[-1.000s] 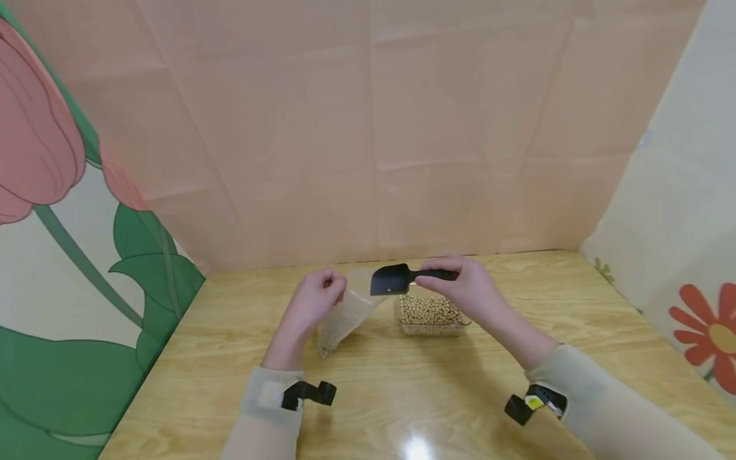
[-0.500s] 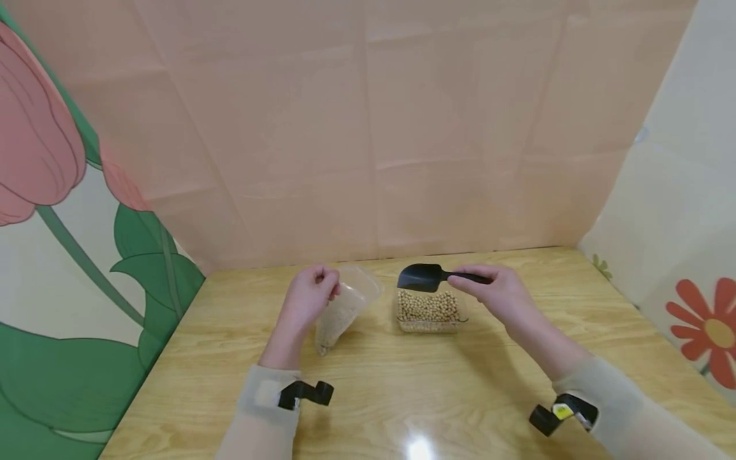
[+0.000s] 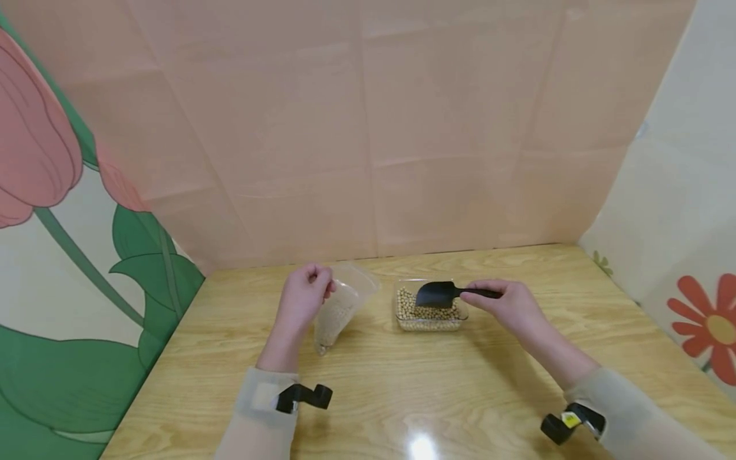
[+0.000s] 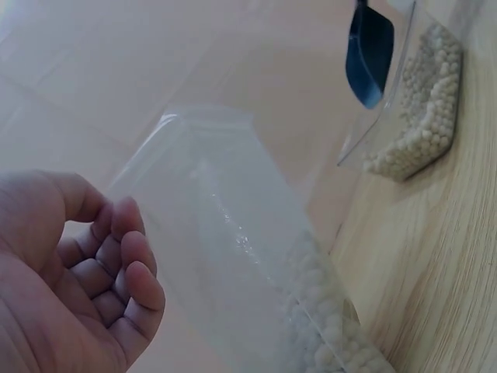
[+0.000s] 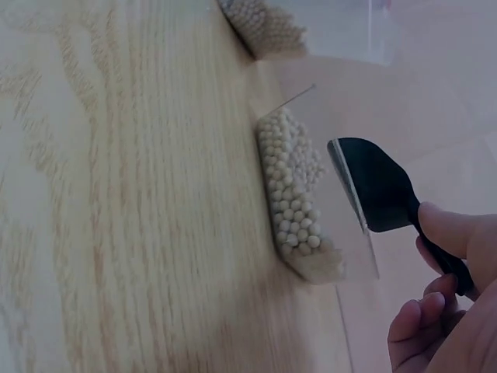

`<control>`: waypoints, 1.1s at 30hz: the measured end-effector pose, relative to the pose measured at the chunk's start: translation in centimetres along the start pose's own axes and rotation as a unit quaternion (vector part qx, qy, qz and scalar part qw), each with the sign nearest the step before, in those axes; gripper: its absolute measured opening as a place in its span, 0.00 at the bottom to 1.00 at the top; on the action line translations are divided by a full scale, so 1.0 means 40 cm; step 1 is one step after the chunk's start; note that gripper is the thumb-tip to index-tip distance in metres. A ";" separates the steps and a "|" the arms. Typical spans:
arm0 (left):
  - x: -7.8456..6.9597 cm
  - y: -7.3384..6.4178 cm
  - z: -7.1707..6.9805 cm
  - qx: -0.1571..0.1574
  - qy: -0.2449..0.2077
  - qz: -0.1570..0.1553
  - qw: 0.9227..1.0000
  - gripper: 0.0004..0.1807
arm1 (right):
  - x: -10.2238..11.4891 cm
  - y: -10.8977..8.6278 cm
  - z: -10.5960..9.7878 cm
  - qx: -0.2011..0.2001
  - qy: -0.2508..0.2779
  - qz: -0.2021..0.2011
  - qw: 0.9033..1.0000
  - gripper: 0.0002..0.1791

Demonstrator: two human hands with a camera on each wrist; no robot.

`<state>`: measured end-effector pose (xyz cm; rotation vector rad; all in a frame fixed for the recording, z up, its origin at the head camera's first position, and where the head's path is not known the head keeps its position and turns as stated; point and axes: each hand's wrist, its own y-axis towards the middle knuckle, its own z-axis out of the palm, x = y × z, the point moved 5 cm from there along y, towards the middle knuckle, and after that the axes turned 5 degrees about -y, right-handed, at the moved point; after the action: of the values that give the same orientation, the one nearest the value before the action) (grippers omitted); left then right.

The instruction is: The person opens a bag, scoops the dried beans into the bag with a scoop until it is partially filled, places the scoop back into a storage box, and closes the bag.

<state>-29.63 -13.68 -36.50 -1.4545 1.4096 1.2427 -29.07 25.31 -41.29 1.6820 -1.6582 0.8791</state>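
Note:
My left hand (image 3: 305,295) pinches the upper edge of a clear plastic bag (image 3: 347,300). The bag's mouth gapes to the right, and pale round beans (image 4: 326,326) lie in its lower part. In my right hand (image 3: 508,306) is the handle of a black scoop (image 3: 435,294), held between thumb and fingers. The scoop's blade hangs over a clear rectangular container (image 3: 431,325) of pale round beans (image 3: 409,305). The right wrist view shows the blade (image 5: 377,186) at the container's open top, apart from the beans. Whether anything lies in the scoop cannot be made out.
Bag and container stand side by side on a wooden table (image 3: 368,390), towards its back. A pinkish sheet (image 3: 368,128) covers the wall behind. Flower-printed walls (image 3: 684,211) flank the table left and right.
My right hand has moved the scoop rightward from near the bag's mouth, then down over the container. My left hand has shifted only slightly, still gripping the bag.

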 end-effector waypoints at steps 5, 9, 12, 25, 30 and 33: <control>0.004 0.002 0.003 -0.014 -0.034 -0.002 0.999 0.13 | -0.012 0.011 0.011 0.001 -0.037 -0.024 0.999 0.32; 0.004 0.000 0.008 -0.021 -0.084 0.003 0.996 0.13 | -0.012 0.016 0.013 -0.004 -0.062 -0.039 0.997 0.27; 0.002 -0.007 0.012 -0.023 -0.113 0.009 0.993 0.12 | -0.013 0.018 0.014 -0.002 -0.082 -0.044 0.996 0.26; -0.002 -0.017 0.036 -0.028 -0.158 0.013 0.987 0.10 | -0.013 0.016 0.004 0.008 -0.126 -0.080 0.989 0.32; -0.004 -0.021 0.037 -0.037 -0.172 0.014 0.984 0.12 | 0.015 0.022 -0.003 -0.010 -0.122 -0.099 0.987 0.29; -0.007 -0.023 0.037 -0.041 -0.180 0.015 0.983 0.13 | 0.044 0.023 -0.002 -0.020 -0.123 -0.111 0.986 0.27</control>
<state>-28.92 -12.08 -36.71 -1.1885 1.1495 1.5123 -30.02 24.30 -39.86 1.9655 -1.5890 0.5457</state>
